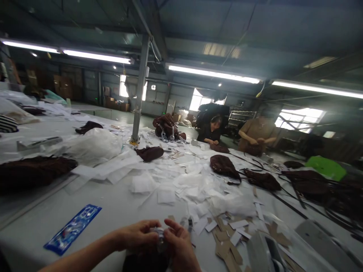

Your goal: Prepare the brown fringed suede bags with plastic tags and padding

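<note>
Low in the middle of the head view, my left hand and my right hand meet around a small, shiny, pale item. The fingers of both hands pinch it from either side; its exact kind is too blurred to tell. Just beneath them is a dark brown item, cut off by the bottom edge. A blue printed packet lies on the white table to the left of my hands.
Brown card pieces and a grey device lie at right. White paper sheets and dark brown bags cover the table further off. A metal post rises mid-table. Two people stand across it. A green item is at far right.
</note>
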`<act>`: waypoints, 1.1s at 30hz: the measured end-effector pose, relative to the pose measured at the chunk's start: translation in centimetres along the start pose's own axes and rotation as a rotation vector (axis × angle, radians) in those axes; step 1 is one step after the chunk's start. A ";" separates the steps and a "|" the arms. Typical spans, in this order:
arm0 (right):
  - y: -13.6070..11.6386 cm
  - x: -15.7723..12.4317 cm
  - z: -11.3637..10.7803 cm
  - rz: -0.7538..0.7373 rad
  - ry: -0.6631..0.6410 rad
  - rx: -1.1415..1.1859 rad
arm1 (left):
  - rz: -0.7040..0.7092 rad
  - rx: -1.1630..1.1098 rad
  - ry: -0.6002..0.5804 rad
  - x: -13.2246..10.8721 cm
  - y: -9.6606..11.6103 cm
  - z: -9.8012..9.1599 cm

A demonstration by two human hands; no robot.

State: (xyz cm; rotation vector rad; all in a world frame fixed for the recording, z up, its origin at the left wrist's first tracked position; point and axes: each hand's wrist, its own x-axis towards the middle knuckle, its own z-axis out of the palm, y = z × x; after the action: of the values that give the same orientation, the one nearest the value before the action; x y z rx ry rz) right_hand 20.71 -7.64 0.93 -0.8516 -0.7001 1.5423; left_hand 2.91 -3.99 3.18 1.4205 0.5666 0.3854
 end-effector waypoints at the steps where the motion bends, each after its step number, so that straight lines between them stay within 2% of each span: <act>1: 0.2 0.2 0.1 0.004 0.023 0.012 | -0.005 -0.070 0.018 0.2 -0.4 0.0; 4: -0.1 0.2 0.7 0.021 0.072 0.005 | 0.015 -0.241 0.045 0.4 -0.9 -0.3; 6: -1.1 -0.2 1.1 0.022 -0.010 -0.106 | 0.020 -0.288 0.034 0.4 -0.7 -0.9; 8: -2.5 -0.7 1.4 -0.033 -0.159 -0.361 | -0.001 -0.304 0.017 0.4 -0.2 -1.5; 10: -3.8 -1.0 1.6 -0.151 -0.255 -0.728 | -0.042 -0.300 -0.014 0.4 0.5 -2.1; 13: -4.9 -1.1 1.7 -0.302 -0.292 -1.191 | -0.103 -0.277 -0.063 0.8 1.1 -2.5; 15: -4.9 -1.1 1.7 -0.327 -0.333 -1.352 | -0.133 -0.281 -0.032 1.2 0.9 -2.5; 18: -4.6 -1.1 1.5 -0.323 -0.371 -1.455 | -0.160 -0.309 0.010 1.6 0.3 -2.4; 22: -4.2 -0.8 1.1 -0.321 -0.404 -1.475 | -0.140 -0.276 -0.022 2.0 0.2 -2.4; 27: -3.6 -0.1 0.2 -0.422 -0.374 -1.473 | -0.152 -0.188 -0.010 2.6 0.0 -2.4; 33: -2.7 -0.5 -0.3 -0.480 -0.334 -1.523 | -0.162 -0.181 0.004 2.2 -2.0 -2.2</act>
State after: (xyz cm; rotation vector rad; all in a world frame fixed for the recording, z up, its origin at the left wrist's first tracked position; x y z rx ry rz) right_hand 22.51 -7.82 3.08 -1.3183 -2.2337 0.4859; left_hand 3.26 -1.15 0.78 1.1917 0.6297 0.3022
